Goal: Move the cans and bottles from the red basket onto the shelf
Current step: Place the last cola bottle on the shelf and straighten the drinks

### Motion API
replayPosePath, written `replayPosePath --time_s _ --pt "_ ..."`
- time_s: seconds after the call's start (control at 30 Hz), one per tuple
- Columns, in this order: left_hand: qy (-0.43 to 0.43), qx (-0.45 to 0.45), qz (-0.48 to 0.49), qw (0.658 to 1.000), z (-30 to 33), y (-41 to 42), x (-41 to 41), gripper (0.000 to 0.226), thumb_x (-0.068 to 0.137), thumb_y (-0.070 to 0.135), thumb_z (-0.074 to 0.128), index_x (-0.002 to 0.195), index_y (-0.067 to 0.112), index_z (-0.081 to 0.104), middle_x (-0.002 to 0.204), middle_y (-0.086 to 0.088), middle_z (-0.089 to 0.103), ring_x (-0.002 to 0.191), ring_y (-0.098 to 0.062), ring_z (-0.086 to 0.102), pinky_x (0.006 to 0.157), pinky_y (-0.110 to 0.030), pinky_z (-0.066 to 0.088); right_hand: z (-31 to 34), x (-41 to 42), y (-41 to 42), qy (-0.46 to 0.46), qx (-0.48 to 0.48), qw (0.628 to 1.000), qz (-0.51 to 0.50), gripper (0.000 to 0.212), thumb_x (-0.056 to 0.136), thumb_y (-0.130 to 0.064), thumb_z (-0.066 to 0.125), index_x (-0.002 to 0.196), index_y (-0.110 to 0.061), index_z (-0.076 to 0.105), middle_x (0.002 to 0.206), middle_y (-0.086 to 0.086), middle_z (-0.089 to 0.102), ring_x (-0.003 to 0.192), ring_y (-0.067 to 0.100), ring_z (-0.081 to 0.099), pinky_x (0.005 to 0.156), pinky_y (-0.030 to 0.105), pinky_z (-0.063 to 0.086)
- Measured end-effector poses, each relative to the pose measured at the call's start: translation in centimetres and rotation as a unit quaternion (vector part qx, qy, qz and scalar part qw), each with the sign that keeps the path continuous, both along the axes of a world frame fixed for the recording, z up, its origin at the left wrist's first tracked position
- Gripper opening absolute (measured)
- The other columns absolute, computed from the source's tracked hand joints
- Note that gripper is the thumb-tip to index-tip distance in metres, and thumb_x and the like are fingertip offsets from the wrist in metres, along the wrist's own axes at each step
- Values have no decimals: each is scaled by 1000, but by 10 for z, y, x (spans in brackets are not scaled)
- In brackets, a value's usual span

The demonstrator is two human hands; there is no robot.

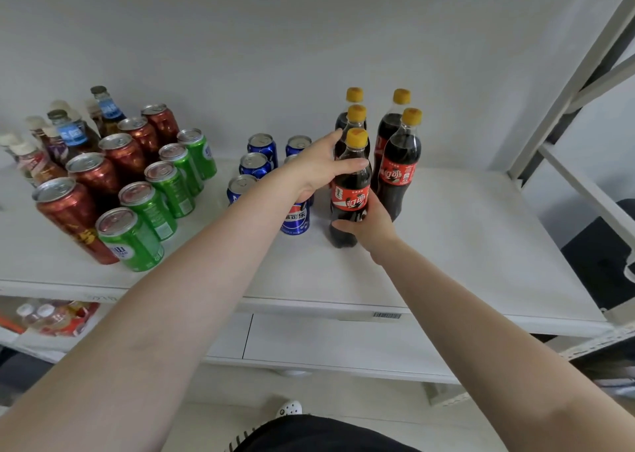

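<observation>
Far left of the white shelf (464, 245), at nine o'clock from my hands: capped bottles (70, 132) crowd the back corner. Just beside them stand red cans (94, 176) in a diagonal row, then green cans (170, 183) in a second row, all upright and packed close. On a lower level at seven o'clock, a red pack of small bottles (51, 317) shows partly.

Centre: blue cans (256, 164) stand in two short files. My left forearm crosses in front of them and hides some; one blue can sits directly under my left wrist.

My left hand (318, 169) wraps the upper body of the cola bottle (350, 193), thumb across the front below the neck. My right hand (369, 224) holds the same bottle low, fingers curled round its base. The bottle stands upright, base on or just above the shelf; I cannot tell which.

At twelve and one o'clock from it, four more yellow-capped colas (398, 166) stand close behind, the nearest touching or nearly so.

Far right: grey shelf uprights (567, 83).
</observation>
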State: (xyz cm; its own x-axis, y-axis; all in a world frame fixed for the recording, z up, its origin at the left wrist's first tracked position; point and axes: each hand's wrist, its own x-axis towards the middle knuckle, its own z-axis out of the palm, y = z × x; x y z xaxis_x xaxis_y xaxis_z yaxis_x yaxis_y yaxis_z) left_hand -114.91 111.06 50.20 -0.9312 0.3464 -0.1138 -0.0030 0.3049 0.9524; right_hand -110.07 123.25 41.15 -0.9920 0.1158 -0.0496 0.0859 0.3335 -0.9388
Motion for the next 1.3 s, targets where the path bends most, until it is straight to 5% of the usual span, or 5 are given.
replayPosePath --time_s 0.3,1.07,1.17,1.3 --pt "16 4 59 998 -3 3 -12 90 79 26 75 151 23 22 158 -3 25 145 -27 26 110 -56 35 1 -18 -5 -33 2 999 -16 78 73 -8 79 141 -19 40 136 2 55 130 25 48 106 41 40" --pt "80 -34 74 993 -8 3 -2 82 83 39 69 150 21 26 156 -7 30 142 -25 32 112 -43 33 -8 -12 -2 -39 14 999 -34 90 74 -20 80 148 -17 30 148 3 44 136 25 42 110 44 39" --pt "170 -39 116 978 -3 1 10 85 82 40 70 150 19 24 156 -6 29 142 -23 32 113 -42 34 -15 0 11 -63 16 997 -40 88 76 -20 79 149 -14 30 149 6 41 134 27 44 107 42 41" --pt "355 6 99 929 27 15 22 71 79 24 74 141 13 41 141 -6 42 131 -13 43 110 -25 36 -20 14 44 -57 -21 989 -138 55 80 -20 74 129 -11 52 126 9 62 103 24 61 91 37 50"
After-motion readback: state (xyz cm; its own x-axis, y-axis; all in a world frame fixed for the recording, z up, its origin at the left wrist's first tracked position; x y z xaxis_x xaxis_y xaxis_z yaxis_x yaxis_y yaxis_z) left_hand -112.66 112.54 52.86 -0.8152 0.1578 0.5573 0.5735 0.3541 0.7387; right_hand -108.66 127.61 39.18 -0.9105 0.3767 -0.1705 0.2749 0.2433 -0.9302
